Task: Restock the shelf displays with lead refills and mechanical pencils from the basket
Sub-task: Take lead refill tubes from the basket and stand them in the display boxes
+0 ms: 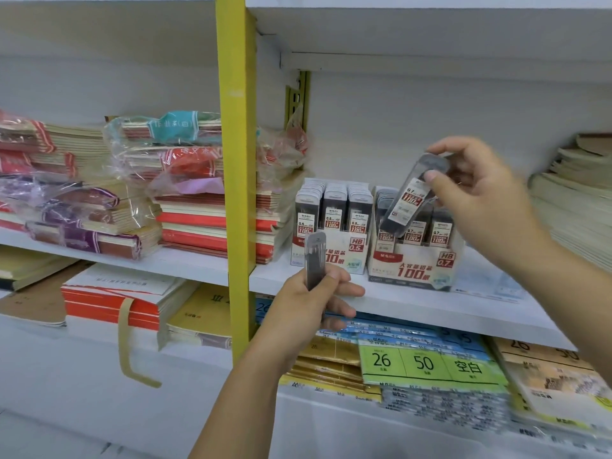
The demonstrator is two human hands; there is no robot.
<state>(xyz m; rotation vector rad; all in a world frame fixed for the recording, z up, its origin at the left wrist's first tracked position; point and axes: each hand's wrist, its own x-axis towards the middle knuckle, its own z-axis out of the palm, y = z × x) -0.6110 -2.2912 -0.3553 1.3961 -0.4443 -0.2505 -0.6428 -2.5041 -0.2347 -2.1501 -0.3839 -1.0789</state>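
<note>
Our left hand [314, 301] is curled round the lower half of a clear refill case [314, 256], held upright just in front of the shelf lip [447, 313]. Our right hand [480, 197] pinches the top of a 0.7 refill case [409, 203] between thumb and fingers, tilted, its lower end over the displays. Far left of the left hand, bagged notebooks [132, 180] crowd their shelf right up to the yellow post [236, 160], which stands close beside our left wrist. Between the hands sits the 0.5 display box [354, 260], its three rows packed tight. Touching its right side, below the right hand, is the 0.7 display box [410, 270]. White back wall stands open above both boxes, up to the shelf overhead. Right of the right hand a strip of bare shelf runs to the paper stacks [573, 207], which the frame edge cuts off. We cannot read the left case's label, and its base is hidden in the fist. The tilted case covers the left row of the 0.7 box, so we cannot tell how full that row is. Our right hand is blurred. Below the hands, our left forearm hides part of the lower shelf beside a green pack [427, 362].
</note>
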